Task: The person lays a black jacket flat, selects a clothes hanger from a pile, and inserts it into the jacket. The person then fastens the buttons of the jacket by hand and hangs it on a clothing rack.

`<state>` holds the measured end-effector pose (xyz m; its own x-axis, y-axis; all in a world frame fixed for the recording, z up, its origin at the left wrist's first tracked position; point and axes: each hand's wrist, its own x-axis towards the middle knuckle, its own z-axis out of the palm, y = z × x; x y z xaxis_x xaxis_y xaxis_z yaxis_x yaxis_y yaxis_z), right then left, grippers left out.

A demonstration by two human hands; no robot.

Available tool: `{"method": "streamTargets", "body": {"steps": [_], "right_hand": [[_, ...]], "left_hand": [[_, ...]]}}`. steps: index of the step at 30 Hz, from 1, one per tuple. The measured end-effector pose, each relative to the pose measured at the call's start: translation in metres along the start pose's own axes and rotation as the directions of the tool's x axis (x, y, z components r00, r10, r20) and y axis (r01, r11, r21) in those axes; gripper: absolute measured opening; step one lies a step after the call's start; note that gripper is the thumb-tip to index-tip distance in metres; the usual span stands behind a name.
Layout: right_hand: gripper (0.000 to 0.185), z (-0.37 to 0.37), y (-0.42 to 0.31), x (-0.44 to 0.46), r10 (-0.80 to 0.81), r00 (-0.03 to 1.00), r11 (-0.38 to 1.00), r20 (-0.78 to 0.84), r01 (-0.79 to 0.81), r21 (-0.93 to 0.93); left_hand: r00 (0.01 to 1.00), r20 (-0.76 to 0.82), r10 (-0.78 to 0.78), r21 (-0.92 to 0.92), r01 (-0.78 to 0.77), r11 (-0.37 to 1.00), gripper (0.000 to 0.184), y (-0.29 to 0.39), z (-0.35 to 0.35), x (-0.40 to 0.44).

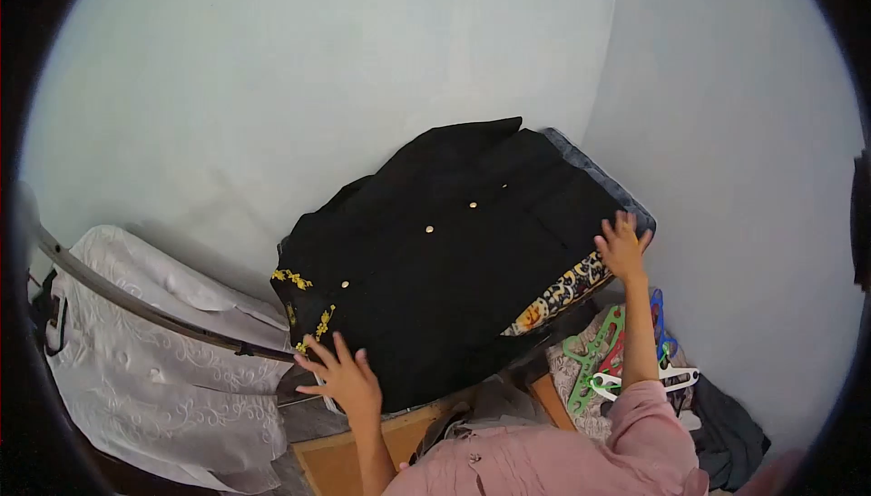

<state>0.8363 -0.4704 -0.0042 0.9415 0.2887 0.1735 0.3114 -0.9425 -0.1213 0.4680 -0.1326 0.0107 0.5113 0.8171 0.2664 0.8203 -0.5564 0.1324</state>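
A black garment (408,269) with several pale buttons and yellow flower embroidery at its left end lies spread out in front of me. My left hand (343,378) rests on its near left edge, fingers spread apart. At the far right edge my right hand (622,246) lies with fingers apart, beside a strip of patterned cloth (567,294) in black, white and gold. A dark grey padded edge (594,169) shows from under the garment at the upper right. Neither hand grips anything that I can see.
A white embroidered garment (172,360) hangs at the left by a curved metal bar (145,308). To the lower right are a green hanger (594,360), a white hanger (671,376) and dark cloth (733,428). A wooden board (354,455) lies below; walls stand behind and right.
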Motion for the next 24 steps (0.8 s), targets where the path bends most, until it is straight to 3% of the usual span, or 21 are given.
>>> {"method": "streamTargets", "body": {"steps": [1, 2, 4, 6, 7, 8, 10, 11, 15, 17, 20, 24], "right_hand": [[0.055, -0.002, 0.003, -0.012, 0.146, 0.989, 0.985, -0.007, -0.145, 0.089], [0.055, -0.001, 0.002, -0.025, 0.153, 0.988, 0.985, -0.01, -0.151, 0.087], [0.057, 0.002, -0.022, -0.061, -0.041, 0.994, 0.956, 0.098, 0.01, 0.293], [0.063, 0.004, -0.067, -0.112, -0.311, 0.95, 0.883, 0.008, 0.286, 0.373], [0.066, 0.008, -0.087, -0.134, -0.337, 0.941, 0.86, -0.001, 0.309, 0.407], [0.07, 0.014, -0.104, -0.151, -0.363, 0.932, 0.834, -0.014, 0.332, 0.44], [0.075, 0.023, -0.126, -0.177, -0.331, 0.941, 0.805, -0.069, 0.32, 0.499], [0.076, 0.03, -0.134, -0.187, -0.305, 0.948, 0.811, -0.089, 0.308, 0.498], [0.068, 0.05, -0.142, -0.207, -0.216, 0.961, 0.822, -0.175, 0.275, 0.498], [0.055, 0.048, -0.139, -0.207, -0.064, 0.951, 0.788, -0.303, 0.235, 0.57], [0.042, 0.044, -0.115, -0.202, -0.009, 0.964, 0.859, -0.265, 0.143, 0.491], [0.039, 0.017, -0.092, -0.182, 0.263, 0.905, 0.833, -0.335, -0.037, 0.552]], "left_hand": [[0.994, -0.058, 0.096, 0.01, -0.095, 0.995, 0.05, 0.015, -0.006, -0.001], [0.973, 0.03, 0.23, -0.1, -0.226, 0.969, 0.05, 0.032, -0.016, -0.005], [0.824, 0.122, 0.554, -0.253, -0.514, 0.82, 0.054, 0.068, -0.028, -0.013], [0.584, 0.055, 0.81, -0.316, -0.759, 0.569, 0.059, 0.097, -0.007, -0.029], [0.51, 0.065, 0.858, -0.388, -0.779, 0.493, 0.052, 0.108, 0.001, -0.033], [0.502, 0.062, 0.863, -0.391, -0.783, 0.484, 0.052, 0.113, 0.014, -0.033], [0.454, -0.105, 0.885, -0.261, -0.871, 0.416, 0.04, 0.121, 0.03, -0.03], [0.509, -0.131, 0.851, -0.423, -0.805, 0.416, 0.029, 0.12, 0.029, -0.029], [0.536, -0.208, 0.818, -0.574, -0.744, 0.342, 0.013, 0.116, 0.019, -0.026], [0.556, -0.235, 0.797, -0.605, -0.725, 0.328, 0.013, 0.113, 0.011, -0.026], [0.604, -0.266, 0.751, -0.645, -0.69, 0.327, 0.012, 0.111, -0.001, -0.023], [0.673, -0.33, 0.662, -0.665, -0.664, 0.343, 0.009, 0.111, -0.002, -0.016]]}}
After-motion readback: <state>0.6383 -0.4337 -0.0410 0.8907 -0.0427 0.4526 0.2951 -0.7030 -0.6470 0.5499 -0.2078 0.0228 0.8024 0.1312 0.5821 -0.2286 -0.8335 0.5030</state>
